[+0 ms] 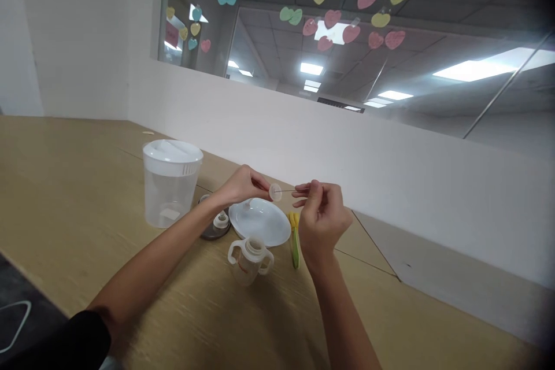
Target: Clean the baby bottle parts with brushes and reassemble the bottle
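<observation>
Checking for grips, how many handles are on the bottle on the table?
2: a left handle and a right handle, as pictured, on opposite sides of the bottle.

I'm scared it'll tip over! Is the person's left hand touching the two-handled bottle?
Apart. The head view shows the white dish in the gap between the left hand and the two-handled bottle.

The disc (275, 192) is whitish, the tabletop (87, 185) tan
</observation>
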### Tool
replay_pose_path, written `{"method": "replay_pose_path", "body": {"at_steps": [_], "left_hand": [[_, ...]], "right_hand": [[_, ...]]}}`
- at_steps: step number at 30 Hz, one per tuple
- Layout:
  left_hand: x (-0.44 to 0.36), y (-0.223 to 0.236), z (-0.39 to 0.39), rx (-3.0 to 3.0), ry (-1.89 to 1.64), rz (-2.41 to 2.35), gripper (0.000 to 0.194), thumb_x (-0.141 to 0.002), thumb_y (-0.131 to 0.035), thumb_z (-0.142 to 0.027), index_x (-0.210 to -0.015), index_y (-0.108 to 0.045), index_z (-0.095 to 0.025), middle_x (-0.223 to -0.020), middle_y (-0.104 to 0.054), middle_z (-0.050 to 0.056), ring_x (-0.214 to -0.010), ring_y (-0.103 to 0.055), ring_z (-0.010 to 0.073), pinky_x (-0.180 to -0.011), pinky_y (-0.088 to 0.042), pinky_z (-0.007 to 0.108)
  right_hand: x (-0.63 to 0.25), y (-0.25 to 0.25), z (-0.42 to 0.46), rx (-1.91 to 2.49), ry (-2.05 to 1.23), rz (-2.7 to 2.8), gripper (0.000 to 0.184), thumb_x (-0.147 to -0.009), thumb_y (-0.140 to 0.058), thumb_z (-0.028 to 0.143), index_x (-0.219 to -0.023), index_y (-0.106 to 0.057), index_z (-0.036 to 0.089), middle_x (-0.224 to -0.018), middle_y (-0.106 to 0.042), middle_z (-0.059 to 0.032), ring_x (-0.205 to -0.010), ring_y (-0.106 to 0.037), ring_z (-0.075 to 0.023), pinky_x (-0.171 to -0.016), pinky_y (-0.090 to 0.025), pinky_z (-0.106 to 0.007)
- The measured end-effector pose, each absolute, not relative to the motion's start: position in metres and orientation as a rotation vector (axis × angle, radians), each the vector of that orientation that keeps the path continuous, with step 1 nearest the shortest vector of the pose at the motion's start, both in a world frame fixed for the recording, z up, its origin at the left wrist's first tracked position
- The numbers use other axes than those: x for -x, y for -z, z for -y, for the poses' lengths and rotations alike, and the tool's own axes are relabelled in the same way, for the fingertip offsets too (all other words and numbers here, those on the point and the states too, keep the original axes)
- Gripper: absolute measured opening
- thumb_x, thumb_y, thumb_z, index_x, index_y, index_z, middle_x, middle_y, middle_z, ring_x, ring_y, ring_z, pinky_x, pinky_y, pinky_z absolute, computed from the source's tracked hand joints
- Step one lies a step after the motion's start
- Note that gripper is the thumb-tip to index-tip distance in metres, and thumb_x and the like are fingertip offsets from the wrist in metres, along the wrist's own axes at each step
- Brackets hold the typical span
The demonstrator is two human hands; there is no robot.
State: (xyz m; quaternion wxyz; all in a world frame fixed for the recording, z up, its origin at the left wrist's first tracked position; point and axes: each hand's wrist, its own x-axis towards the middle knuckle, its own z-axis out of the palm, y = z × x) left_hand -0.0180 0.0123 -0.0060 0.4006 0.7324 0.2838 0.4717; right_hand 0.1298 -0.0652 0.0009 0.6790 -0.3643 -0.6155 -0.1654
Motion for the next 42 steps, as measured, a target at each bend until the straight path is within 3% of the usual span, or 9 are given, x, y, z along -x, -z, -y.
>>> {"method": "replay_pose_path", "body": {"at_steps": [6,20,25,34,42], "left_hand": [[0.015,0.005,-0.007,-1.836,-1.174,-0.709,0.018,-0.054,-0.076,-0.021,-0.069,-0.073,-0.012,-0.069,-0.071,0.007,-0.065,-0.064,0.0165,-0.058,-0.050,0.022],[0.007,0.010,-0.004,-1.743,-1.296,-0.762,0.023,-0.054,-0.077,-0.027,-0.071,-0.073,-0.012,-0.069,-0.071,0.006,-0.060,-0.062,0.0149,-0.052,-0.046,0.020],[0.002,0.013,-0.002,-1.727,-1.263,-0.679,0.028,-0.053,-0.078,-0.032,-0.072,-0.073,-0.012,-0.069,-0.071,0.007,-0.063,-0.063,0.0158,-0.057,-0.048,0.022],[0.004,0.009,-0.003,-1.747,-1.315,-0.644,0.027,-0.055,-0.078,-0.030,-0.074,-0.073,-0.012,-0.068,-0.070,0.005,-0.059,-0.060,0.0129,-0.053,-0.046,0.019],[0.006,0.012,-0.009,-1.958,-1.324,-0.761,0.023,-0.062,-0.073,-0.031,-0.074,-0.073,-0.012,-0.071,-0.071,0.005,-0.062,-0.063,0.0141,-0.051,-0.046,0.018]], "right_hand": [[-0.128,-0.002,0.067,0.807,0.335,1.365,0.021,-0.093,-0.041,0.030,-0.076,-0.046,0.018,-0.066,-0.062,-0.0004,-0.054,-0.061,-0.0106,-0.052,-0.050,-0.021],[-0.130,0.009,0.055,0.772,0.322,1.382,0.021,-0.093,-0.040,0.027,-0.076,-0.047,0.018,-0.064,-0.060,0.0006,-0.051,-0.057,-0.0093,-0.051,-0.045,-0.020],[-0.127,0.013,0.054,0.812,0.306,1.427,0.022,-0.094,-0.038,0.026,-0.076,-0.048,0.018,-0.065,-0.059,0.0002,-0.054,-0.055,-0.0098,-0.054,-0.042,-0.021],[-0.117,0.020,0.047,0.809,0.550,1.496,0.022,-0.090,-0.043,0.019,-0.071,-0.055,0.018,-0.074,-0.056,-0.0043,-0.075,-0.049,-0.0165,-0.066,-0.039,-0.028],[-0.133,0.006,0.053,0.786,0.614,1.461,0.019,-0.088,-0.050,0.017,-0.072,-0.060,0.016,-0.070,-0.056,-0.0030,-0.071,-0.052,-0.0148,-0.066,-0.042,-0.029]]}}
